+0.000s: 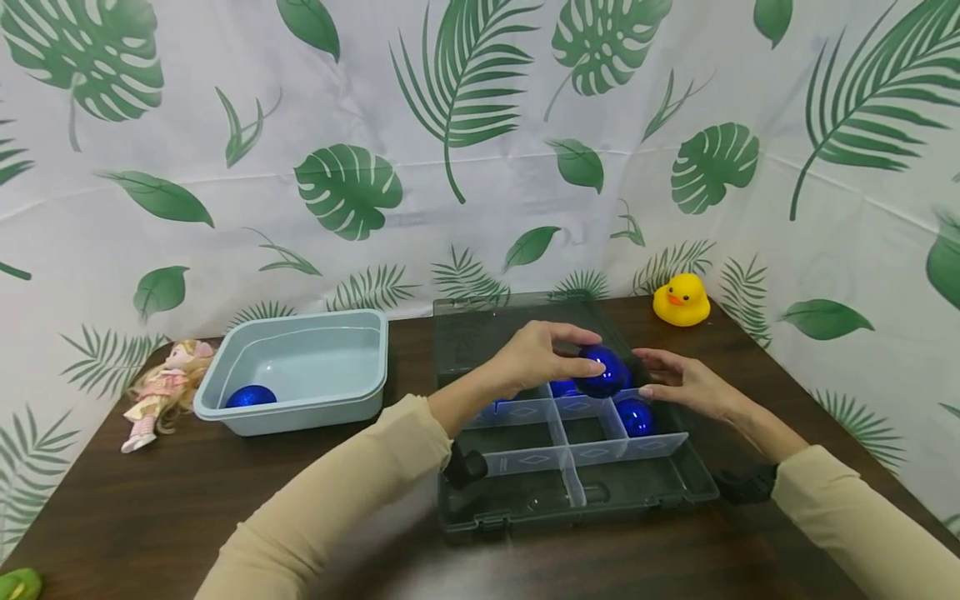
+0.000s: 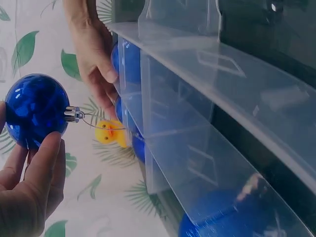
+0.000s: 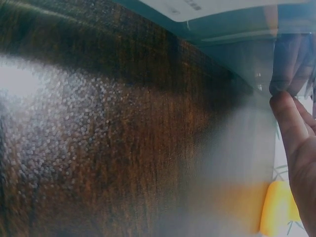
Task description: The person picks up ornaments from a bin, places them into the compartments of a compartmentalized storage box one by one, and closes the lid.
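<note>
My left hand (image 1: 534,360) grips a shiny blue bauble (image 1: 603,383) between thumb and fingers, above the back right of a dark see-through divided box (image 1: 502,492). In the left wrist view, a silver cap and a thin string loop stick out from the bauble (image 2: 37,106). My right hand (image 1: 693,385) is at the box's right edge, fingers loosely bent and holding nothing visible; in the right wrist view a fingertip (image 3: 282,101) appears to touch the box's side. Other blue baubles (image 1: 636,415) sit in the back and right compartments, partly hidden by my left hand and the dividers.
Left of the box stands a pale blue tub (image 1: 300,412) with a glittery blue ball (image 1: 251,396) inside. A doll (image 1: 168,383) lies beside the tub. At the back right sits a yellow rubber duck (image 1: 681,304). Part of a green object (image 1: 18,583) shows at the lower left.
</note>
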Motion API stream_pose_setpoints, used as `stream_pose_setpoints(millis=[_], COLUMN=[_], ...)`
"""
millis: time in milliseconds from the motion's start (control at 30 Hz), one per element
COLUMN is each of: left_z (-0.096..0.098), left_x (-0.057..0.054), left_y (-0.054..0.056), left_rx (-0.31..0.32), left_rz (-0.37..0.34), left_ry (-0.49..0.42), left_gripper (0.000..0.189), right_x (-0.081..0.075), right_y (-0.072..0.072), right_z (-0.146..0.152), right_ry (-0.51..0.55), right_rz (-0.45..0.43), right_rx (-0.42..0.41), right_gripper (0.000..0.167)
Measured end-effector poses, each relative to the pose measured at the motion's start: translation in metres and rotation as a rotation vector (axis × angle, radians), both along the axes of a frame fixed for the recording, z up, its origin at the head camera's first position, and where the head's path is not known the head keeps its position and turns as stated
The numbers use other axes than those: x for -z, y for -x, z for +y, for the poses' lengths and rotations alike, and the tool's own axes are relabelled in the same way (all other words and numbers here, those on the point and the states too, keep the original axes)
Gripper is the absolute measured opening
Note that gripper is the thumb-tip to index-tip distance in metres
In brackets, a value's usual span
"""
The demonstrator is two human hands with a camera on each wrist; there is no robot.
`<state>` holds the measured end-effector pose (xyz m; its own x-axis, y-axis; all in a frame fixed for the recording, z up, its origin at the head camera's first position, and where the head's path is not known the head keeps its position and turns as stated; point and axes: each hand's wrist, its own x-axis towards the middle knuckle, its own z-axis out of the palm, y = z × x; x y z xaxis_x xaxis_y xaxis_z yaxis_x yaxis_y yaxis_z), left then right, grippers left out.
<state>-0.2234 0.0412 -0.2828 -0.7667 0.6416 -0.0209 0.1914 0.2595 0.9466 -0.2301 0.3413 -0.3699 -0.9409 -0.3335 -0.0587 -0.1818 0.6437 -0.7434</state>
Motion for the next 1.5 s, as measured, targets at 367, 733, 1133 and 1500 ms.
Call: stream_pose_setpoints(millis=[367,733,1133,1500], left_z=[0.01,0.013,0.01,-0.071], left_x=[0.015,0.041,0.044,0.019], left_y=[0.0,-0.003,-0.006,-0.005], left_rx=[-0.026,-0.017,-0.009,0.002], left_rz=[0.004,0.155,0.184,0.109], left_ry=[0.106,0.254,0.338,0.18], left_gripper=[0.038,0.038,0.039,0.039], right_x=[-0.002,0.002,0.002,0.004], right_y=[-0.002,-0.002,-0.002,-0.002], right_z=[-0.002,0.001,-0.002,0.0], right_ry=[0.012,-0.007,-0.003,-0.007], right_rz=[-0.001,0.006,0.012,0.042], right_rx=[-0.007,0.0,0.0,-0.004], right_gripper=[0.066,0.068,0.068,0.066])
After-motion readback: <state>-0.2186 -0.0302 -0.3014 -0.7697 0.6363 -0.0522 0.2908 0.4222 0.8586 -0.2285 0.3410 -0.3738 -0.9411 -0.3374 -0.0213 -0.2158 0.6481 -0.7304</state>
